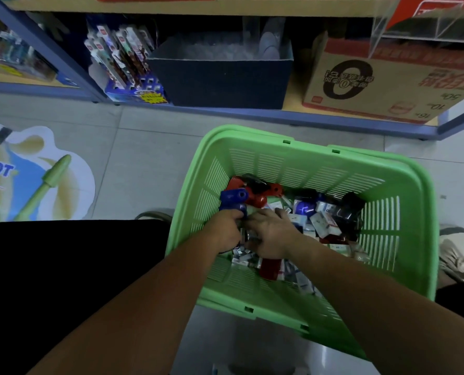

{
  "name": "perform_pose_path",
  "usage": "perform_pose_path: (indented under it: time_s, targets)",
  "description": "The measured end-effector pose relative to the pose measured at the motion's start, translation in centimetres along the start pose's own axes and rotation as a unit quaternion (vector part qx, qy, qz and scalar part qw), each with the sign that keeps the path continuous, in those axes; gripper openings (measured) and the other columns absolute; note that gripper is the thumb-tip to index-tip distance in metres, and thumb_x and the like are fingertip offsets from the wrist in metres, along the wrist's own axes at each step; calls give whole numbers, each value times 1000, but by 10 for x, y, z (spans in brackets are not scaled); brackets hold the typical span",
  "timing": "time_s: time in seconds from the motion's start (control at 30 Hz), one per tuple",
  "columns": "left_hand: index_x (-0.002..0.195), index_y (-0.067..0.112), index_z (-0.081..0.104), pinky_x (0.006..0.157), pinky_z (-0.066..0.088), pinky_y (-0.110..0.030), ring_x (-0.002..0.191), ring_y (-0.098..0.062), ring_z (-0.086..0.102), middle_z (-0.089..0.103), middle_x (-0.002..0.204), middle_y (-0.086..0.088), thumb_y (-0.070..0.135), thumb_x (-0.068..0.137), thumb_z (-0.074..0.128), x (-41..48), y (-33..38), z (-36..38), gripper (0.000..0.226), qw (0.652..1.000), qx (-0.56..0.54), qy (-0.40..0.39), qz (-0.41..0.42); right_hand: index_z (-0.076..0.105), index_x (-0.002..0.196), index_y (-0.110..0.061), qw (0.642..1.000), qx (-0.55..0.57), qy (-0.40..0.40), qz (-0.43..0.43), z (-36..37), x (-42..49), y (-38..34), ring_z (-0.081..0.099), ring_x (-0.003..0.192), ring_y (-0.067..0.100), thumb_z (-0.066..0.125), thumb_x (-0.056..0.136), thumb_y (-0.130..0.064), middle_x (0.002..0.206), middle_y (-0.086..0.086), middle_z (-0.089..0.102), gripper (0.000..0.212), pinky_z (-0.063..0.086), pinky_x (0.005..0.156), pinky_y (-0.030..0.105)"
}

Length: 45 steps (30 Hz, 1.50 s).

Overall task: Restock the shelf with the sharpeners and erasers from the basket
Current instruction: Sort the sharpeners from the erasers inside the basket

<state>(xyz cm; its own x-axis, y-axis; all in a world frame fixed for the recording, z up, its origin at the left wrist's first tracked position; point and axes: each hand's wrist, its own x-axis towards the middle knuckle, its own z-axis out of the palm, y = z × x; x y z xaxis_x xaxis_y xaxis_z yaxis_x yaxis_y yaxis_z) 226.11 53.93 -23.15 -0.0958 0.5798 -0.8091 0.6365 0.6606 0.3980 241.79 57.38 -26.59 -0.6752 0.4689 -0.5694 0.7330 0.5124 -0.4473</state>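
Fingers [237,216] of the left hand [224,231] curl round the near end of a blue sharpener [233,198], gripping it at the left side of the green basket [404,266]. The sharpener lies with its long axis running roughly left to right, a little tilted, and its round hole sits at the right end, facing up. The right hand [270,235] lies palm down just beside the left, fingers bent into the pile – whether they hold anything I cannot tell. Red sharpeners [255,191] lie just beyond the blue one, touching it; a black sharpener [348,209] sits against the right wall. Small boxed erasers [325,221] fill the bottom between them, lying at all angles. The basket stands on the tiled floor before the bottom shelf [293,113], which carries a dark blue box [220,79], a cardboard carton [374,85] and a pen display [125,60].
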Motion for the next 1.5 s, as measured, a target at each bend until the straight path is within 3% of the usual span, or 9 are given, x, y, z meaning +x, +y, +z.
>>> perform_pose_path:
  time_s: [0.13,0.3,0.5,0.73,0.83,1.1,1.27,1.4,1.5]
  targets:
    - [143,13,57,102,51,-35,129,-28,57,59,143,-9,-15,92,49,3,4,-7,59,991,-117,48,-39,41,155,-39,996,-62,-59,-9,-9,8,5,31,144,22,64,84,-73,160,-12,37,83,21,115,55]
    - [126,19,68,98,53,-37,115,-26,62,65,130,-7,-13,92,50,11,-1,-4,50,989,-130,19,-68,44,153,-40,982,-144,-119,13,-18,20,-4,31,135,26,63,76,-84,139,-2,36,90,24,112,55]
    - [123,13,71,106,52,-42,116,-31,64,69,124,-10,-11,91,53,10,-2,-4,44,999,-28,-25,-36,63,127,-37,990,-79,-114,-13,-25,13,5,41,131,22,77,75,-66,137,-9,40,61,28,110,51]
    - [138,21,60,89,53,-32,108,-27,63,65,127,-7,0,92,63,-8,1,-4,51,979,157,-131,25,50,145,-39,985,-102,-140,-14,-35,-5,-2,34,137,23,76,81,-53,143,-8,39,70,22,116,56]
    - [138,30,56,96,53,-38,110,-26,60,59,132,-7,18,89,75,-6,-3,-3,55,965,214,-152,29,48,144,-44,985,-64,-160,-18,-40,-21,2,36,143,18,79,81,-48,150,-16,46,70,16,119,56]
    - [141,42,40,98,53,-48,111,-34,55,46,132,-11,42,70,89,5,3,7,86,928,344,-138,28,46,119,-54,985,24,-164,40,-58,-62,17,38,125,21,78,67,-26,118,-3,48,67,21,116,50]
    - [130,49,37,104,41,-53,121,-35,44,49,133,-7,55,60,87,14,4,17,86,915,375,-143,26,49,117,-48,995,-42,-93,-1,-52,-80,12,35,125,16,84,66,-65,125,-15,50,64,19,117,53]
    - [127,43,47,100,44,-51,115,-30,54,59,128,0,55,65,85,14,6,23,74,914,369,-156,63,60,121,-32,990,-102,38,-92,-35,-80,-3,38,120,21,82,76,-46,126,-3,44,52,33,107,49]
    - [136,27,52,101,49,-45,113,-27,59,60,130,-5,43,85,78,11,4,26,59,906,365,-196,85,68,115,-32,991,-89,2,-97,-26,-81,-9,44,118,19,75,85,-43,121,-4,50,33,33,98,40]
